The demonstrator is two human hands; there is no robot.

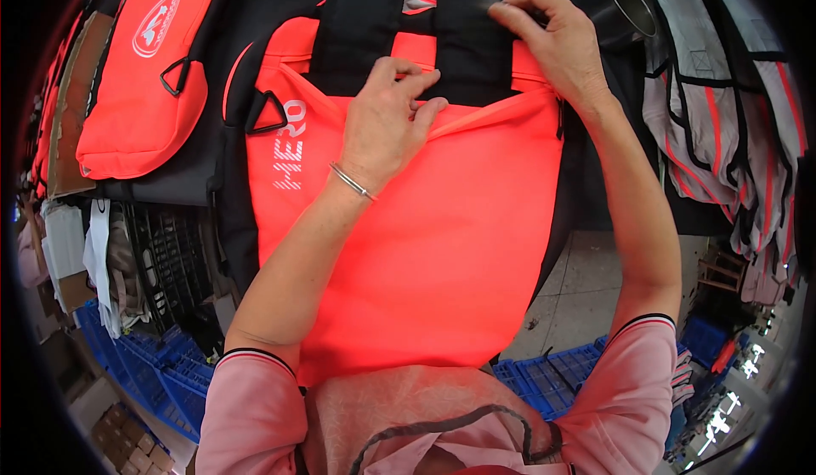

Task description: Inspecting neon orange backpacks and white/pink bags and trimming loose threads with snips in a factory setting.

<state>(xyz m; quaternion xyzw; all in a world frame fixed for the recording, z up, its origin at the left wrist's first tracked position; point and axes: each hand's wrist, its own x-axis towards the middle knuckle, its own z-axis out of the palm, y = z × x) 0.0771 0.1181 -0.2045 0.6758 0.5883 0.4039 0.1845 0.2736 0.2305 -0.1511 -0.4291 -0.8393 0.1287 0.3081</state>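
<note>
At far left we see a strip of brown cardboard (76, 101) beside a smooth orange bag (157, 122) with black edging, lying on the dark surface (161, 189). Below stand blue slatted plastic crates (140, 373).

Toward the middle, we have the large orange bag (408, 245) directly before us, its flat fabric panel spreading from the surface down toward our body. A black triangular ring (280, 108) sits at its upper left, near pale printed marks. Our left hand (387, 122), with a thin metal bangle (353, 184) at the wrist, rests at the bag's folded top edge, fingers loosely bent, thumb and forefinger apart. Broad black padded straps (365, 33) lie across the bag's upper part, covering some orange beneath.

Farther right, our right hand (561, 45) is above the bag's top right corner, thumb and forefinger drawn close; the tips blur, so we cannot tell whether they pinch anything. Just beyond is a round-mouthed metal vessel (631, 7), then grey, orange-striped fabric pieces (714, 105) hanging in soft folds.
</note>
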